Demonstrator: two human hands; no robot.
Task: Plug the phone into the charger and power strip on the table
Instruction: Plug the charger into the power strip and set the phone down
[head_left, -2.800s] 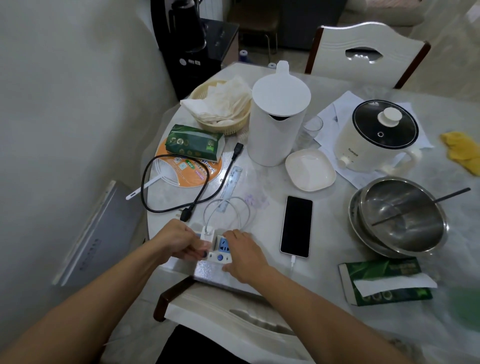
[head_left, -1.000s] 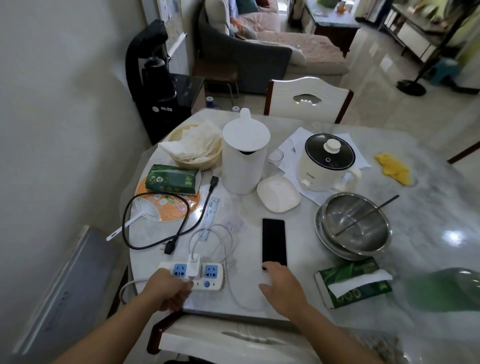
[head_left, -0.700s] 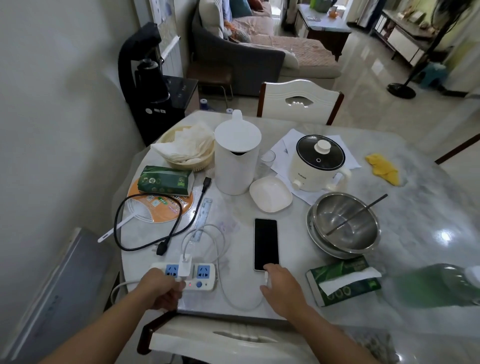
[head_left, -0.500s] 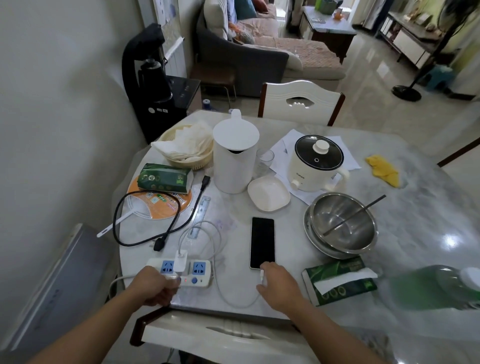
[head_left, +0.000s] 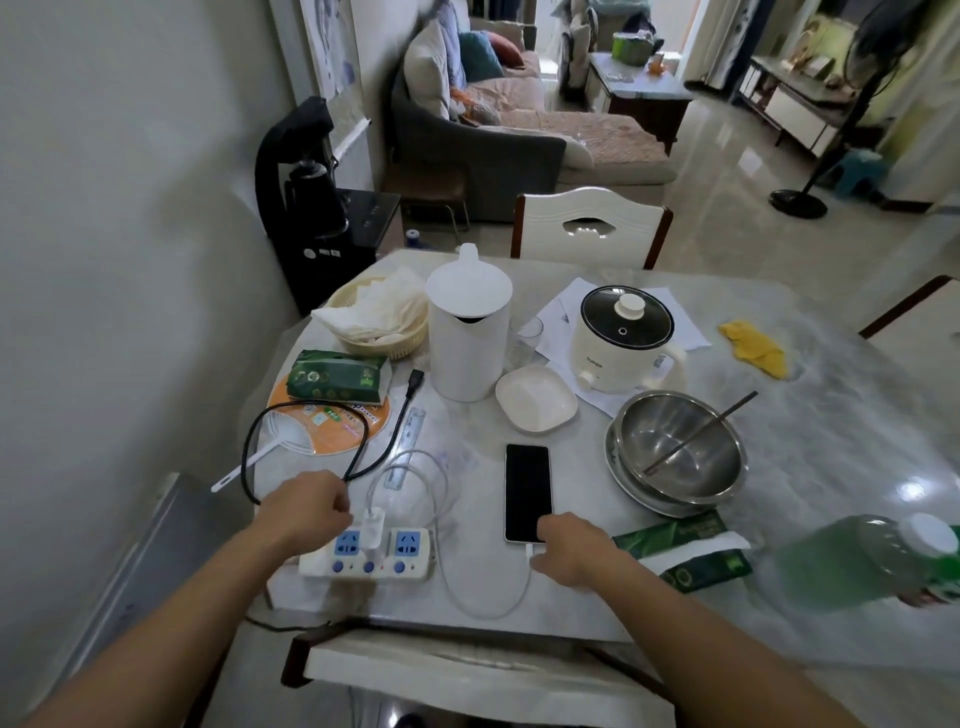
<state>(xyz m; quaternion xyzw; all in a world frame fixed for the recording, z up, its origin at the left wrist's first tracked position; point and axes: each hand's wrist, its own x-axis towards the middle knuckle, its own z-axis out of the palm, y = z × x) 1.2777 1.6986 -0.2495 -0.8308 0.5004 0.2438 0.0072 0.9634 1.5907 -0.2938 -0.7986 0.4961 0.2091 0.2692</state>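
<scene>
A black phone (head_left: 527, 491) lies face up on the marble table (head_left: 831, 441), near the front edge. A white power strip (head_left: 363, 558) with blue sockets sits to its left, and a white charger (head_left: 374, 526) is plugged into its middle socket. The white cable (head_left: 480, 613) loops from the charger round to the phone's near end. My left hand (head_left: 306, 512) rests at the strip's far left corner, fingers curled against the charger's left side. My right hand (head_left: 569, 545) pinches the cable's plug at the phone's bottom edge.
Behind the phone stand a white kettle (head_left: 467, 332), a white dish (head_left: 535, 397), a cream cooker (head_left: 623, 338) and steel bowls (head_left: 678, 452). A black cord (head_left: 306, 410), hand fan (head_left: 322, 426) and ruler (head_left: 408, 447) lie left. A tissue pack (head_left: 685, 553) and green bottle (head_left: 872, 561) sit right.
My left hand moved from the strip's near left end up to the charger. My right hand stayed at the phone's bottom edge with the cable plug. The view tilted upward.
</scene>
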